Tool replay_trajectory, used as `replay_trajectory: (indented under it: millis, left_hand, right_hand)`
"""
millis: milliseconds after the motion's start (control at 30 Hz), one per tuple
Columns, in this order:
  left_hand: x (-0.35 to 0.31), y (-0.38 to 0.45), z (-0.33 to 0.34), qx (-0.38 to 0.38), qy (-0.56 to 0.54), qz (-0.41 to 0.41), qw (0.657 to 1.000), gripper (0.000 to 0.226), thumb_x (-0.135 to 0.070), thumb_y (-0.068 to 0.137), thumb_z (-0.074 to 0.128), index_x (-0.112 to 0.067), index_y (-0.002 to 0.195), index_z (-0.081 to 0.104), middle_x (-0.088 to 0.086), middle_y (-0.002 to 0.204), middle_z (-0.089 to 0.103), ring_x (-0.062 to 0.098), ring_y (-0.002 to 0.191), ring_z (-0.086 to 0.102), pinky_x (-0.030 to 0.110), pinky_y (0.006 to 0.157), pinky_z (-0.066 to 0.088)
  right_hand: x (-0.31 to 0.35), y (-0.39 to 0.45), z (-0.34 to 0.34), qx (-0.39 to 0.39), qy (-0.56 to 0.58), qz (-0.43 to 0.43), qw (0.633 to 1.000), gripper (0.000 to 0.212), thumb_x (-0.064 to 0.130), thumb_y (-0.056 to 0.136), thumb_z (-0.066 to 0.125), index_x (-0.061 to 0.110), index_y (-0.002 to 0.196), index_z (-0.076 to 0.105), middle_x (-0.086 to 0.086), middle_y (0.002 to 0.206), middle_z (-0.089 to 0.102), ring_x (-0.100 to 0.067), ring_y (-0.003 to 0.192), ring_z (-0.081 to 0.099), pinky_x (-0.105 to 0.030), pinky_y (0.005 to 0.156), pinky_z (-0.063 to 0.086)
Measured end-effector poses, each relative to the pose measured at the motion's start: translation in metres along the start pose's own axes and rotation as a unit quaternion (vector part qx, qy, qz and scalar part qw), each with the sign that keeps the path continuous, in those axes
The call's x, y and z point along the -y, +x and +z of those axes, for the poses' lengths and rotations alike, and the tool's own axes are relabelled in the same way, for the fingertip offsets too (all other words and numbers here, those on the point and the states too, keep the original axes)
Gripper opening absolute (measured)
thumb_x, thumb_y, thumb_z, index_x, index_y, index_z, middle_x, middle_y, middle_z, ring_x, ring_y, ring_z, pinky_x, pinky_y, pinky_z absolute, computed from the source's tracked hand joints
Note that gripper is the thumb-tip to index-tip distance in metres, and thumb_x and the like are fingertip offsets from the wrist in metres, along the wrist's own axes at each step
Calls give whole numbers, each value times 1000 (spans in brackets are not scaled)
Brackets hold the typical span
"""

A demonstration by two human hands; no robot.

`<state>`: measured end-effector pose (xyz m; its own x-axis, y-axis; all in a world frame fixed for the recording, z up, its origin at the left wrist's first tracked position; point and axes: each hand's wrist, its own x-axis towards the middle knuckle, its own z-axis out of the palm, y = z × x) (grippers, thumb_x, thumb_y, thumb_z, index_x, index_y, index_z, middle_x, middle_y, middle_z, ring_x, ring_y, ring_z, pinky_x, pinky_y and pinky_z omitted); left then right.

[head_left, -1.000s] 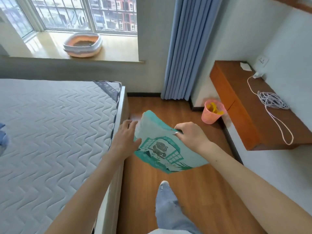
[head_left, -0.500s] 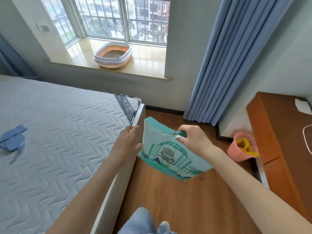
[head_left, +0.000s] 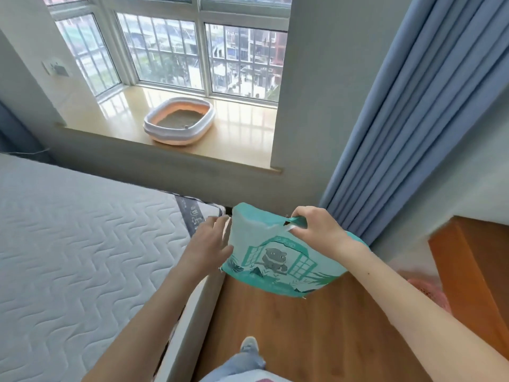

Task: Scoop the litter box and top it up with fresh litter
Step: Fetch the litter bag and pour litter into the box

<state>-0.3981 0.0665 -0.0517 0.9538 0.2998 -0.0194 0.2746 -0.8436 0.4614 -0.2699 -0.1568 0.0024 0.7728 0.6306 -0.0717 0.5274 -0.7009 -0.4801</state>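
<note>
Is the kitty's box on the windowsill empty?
No. The litter box has grey litter covering its floor.

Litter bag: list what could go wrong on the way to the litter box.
1. The litter bag hangs tilted with its top corner torn, the right hand pinching only that corner, the left hand flat against its side; litter may spill onto the wooden floor.
2. The litter box sits near the windowsill edge; a bump might push it off.
</note>
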Motion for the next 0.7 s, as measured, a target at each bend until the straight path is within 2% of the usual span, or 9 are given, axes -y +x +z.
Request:
replay_trajectory:
  millis: [67,233,333,533,633,700]
  left_hand:
    - [5,39,-9,-3,-3,1,1000,73,-24,83,63,-13,147,31,8,139,42,25,125,42,35,102,39]
    - [13,121,-23,-13,-17,1,1000,72,-24,84,63,-17,147,29,3,138,41,20,123,41,32,96,41]
    - [20,164,-23,-16,-28,-16,999,72,-24,84,62,-19,147,28,2,137,40,20,124,39,34,97,41]
    - [27,242,-17,-37,-30,-68,997,66,-25,85,63,-21,143,32,1,131,44,21,121,42,36,97,42]
    - [29,280,-18,-62,-27,-114,991,68,-29,83,66,-21,142,32,1,132,44,21,122,42,36,99,41]
    - [27,304,-23,-77,-30,-152,985,69,-32,84,66,-20,142,32,2,135,43,21,125,40,38,101,39]
  right_hand:
    - [-2,38,-12,-2,5,-4,1000,23,29,90,62,11,105,62,-4,102,63,-21,91,56,-35,79,47]
    - [-9,122,-33,-16,24,-21,999,15,29,90,61,15,97,61,-1,94,62,-18,84,56,-31,72,45]
    - [-18,175,-41,-27,34,-41,998,13,27,90,62,15,96,62,0,92,60,-16,81,54,-26,68,38]
    - [-39,283,-51,-32,47,-95,994,14,24,89,64,11,96,63,0,89,61,-17,79,55,-25,66,39]
    - [-50,336,-55,-9,51,-141,989,8,22,89,64,15,90,61,3,83,57,-15,74,52,-16,59,34]
    - [-54,369,-61,13,50,-163,985,7,21,89,64,14,89,61,2,81,56,-15,72,51,-15,57,33]
